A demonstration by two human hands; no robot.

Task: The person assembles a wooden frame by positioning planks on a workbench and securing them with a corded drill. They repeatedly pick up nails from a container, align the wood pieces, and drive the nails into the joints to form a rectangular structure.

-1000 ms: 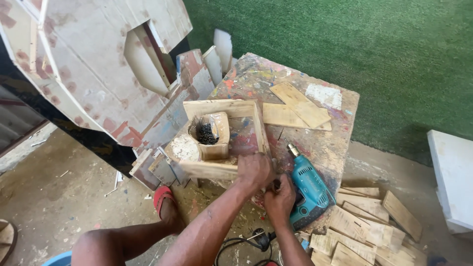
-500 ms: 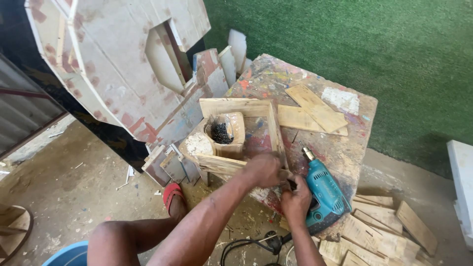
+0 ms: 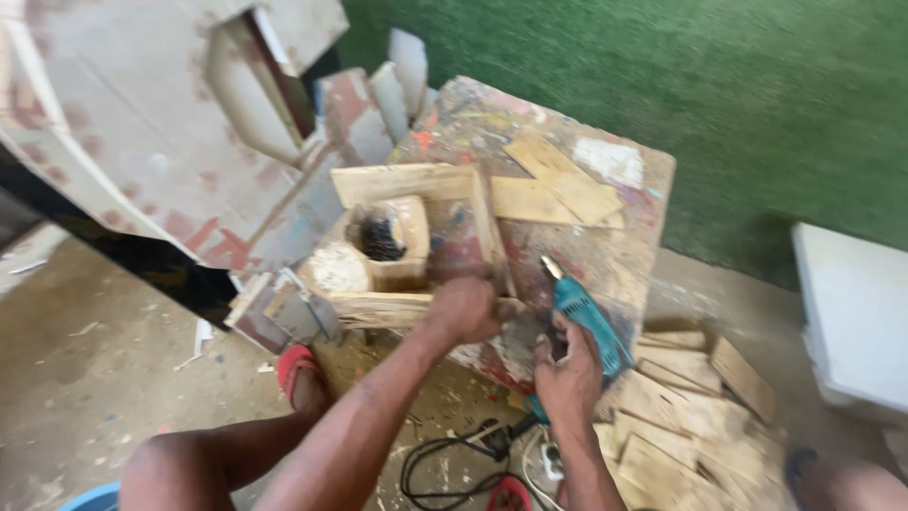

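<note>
Taking the paint-spattered table (image 3: 605, 251) as the landmark, far to its left a big pale wooden panel (image 3: 123, 123) with a cut-out leans over the concrete floor (image 3: 85, 378), and smaller boards (image 3: 355, 118) stand propped against the table's left edge. Low at the table's near left corner a foot in a red sandal (image 3: 298, 371) rests on the floor. On the table's left half lies an open wooden frame (image 3: 426, 189), and inside it sits a small wooden box (image 3: 402, 241) with a dark clump in its hollow. The left hand (image 3: 465, 308) is clenched on the near rail of the frame, at the table's front edge, pressing it down. Just to the right of it, over the table's near right part, the right hand (image 3: 567, 374) grips the handle of a teal electric drill (image 3: 588, 317), whose tip points up and left, close to the frame's right side; whether the tip touches wood cannot be told through the blur. A black cord (image 3: 445, 468) loops on the floor below the table's front. Farther back on the table's right half lie two flat wooden slats (image 3: 553, 189), crossing each other. Off the table's near right corner a heap of short wooden offcuts (image 3: 676, 407) lies on the floor, green artificial turf (image 3: 738, 104) stretches behind the table, and a white block (image 3: 856, 303) sits to its far right.
</note>
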